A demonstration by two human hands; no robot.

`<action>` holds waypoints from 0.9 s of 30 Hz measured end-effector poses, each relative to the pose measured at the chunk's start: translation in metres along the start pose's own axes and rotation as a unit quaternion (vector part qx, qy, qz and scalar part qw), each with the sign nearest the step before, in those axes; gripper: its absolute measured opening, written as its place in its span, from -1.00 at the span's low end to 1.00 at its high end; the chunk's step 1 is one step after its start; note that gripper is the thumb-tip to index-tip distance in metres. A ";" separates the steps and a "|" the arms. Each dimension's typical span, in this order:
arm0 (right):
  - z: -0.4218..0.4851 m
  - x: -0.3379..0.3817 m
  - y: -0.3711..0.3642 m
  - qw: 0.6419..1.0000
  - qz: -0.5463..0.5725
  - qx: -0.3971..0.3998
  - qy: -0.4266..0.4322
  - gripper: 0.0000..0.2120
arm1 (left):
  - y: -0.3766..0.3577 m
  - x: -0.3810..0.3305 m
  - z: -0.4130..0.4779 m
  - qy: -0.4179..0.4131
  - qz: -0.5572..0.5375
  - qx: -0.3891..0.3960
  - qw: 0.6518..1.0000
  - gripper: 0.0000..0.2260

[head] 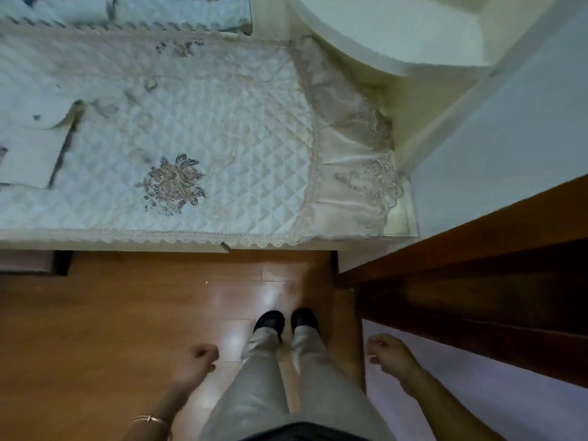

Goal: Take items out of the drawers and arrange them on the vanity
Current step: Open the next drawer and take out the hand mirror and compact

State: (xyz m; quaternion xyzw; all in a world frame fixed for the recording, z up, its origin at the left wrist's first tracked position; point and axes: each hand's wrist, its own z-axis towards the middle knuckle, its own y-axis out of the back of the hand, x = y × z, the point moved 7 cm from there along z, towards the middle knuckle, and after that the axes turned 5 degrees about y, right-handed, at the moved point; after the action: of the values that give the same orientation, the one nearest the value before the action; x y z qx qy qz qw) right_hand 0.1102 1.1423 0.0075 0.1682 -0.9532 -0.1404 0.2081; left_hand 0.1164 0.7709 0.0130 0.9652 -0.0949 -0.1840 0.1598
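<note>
I look straight down at the vanity top (273, 244), which is covered by a white quilted cloth (222, 122) with embroidered flowers and a lace edge. Both my hands hang low beside my legs, well short of the vanity. My left hand (199, 361) is loosely curled and holds nothing; a thin bracelet sits on that wrist. My right hand (386, 354) is also loosely curled and holds nothing. A pale panel (25, 261) below the vanity's front edge at far left may be a drawer front. No loose items show on the cloth.
A flat white piece (25, 148) with a dark pattern lies on the cloth at far left. A mirror (127, 7) runs along the back. Dark wooden furniture (477, 281) stands close on my right. My feet (286, 323) stand on a wooden floor (127, 313).
</note>
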 end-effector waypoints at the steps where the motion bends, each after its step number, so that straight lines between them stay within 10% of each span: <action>1: 0.008 0.011 0.005 1.000 -0.001 -0.003 0.009 -0.77 | -0.007 0.001 -0.004 0.012 -0.022 0.008 1.000 -0.82; 10: 0.069 0.097 -0.004 0.983 0.172 0.043 0.051 -0.69 | -0.070 -0.067 0.044 0.025 -0.111 0.056 0.992 -0.85; 16: 0.121 0.107 -0.020 0.898 0.440 0.025 -0.014 -0.87 | -0.094 -0.139 0.109 0.012 -0.269 0.057 0.961 -0.84; 20: 0.132 0.122 -0.019 0.868 0.495 0.036 0.022 -0.86 | -0.093 -0.145 0.134 0.045 -0.420 0.081 0.903 -0.76; 27: 0.117 0.108 -0.023 0.852 0.522 0.043 0.006 -0.84 | -0.094 -0.129 0.115 0.049 -0.414 0.093 0.904 -0.77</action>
State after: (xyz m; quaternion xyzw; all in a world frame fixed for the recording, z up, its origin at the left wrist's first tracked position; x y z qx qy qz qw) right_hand -0.0279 1.1035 -0.0647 -0.3440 -0.9049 0.0313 0.2487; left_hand -0.0340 0.8579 -0.0788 0.9359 0.3043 -0.1767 -0.0164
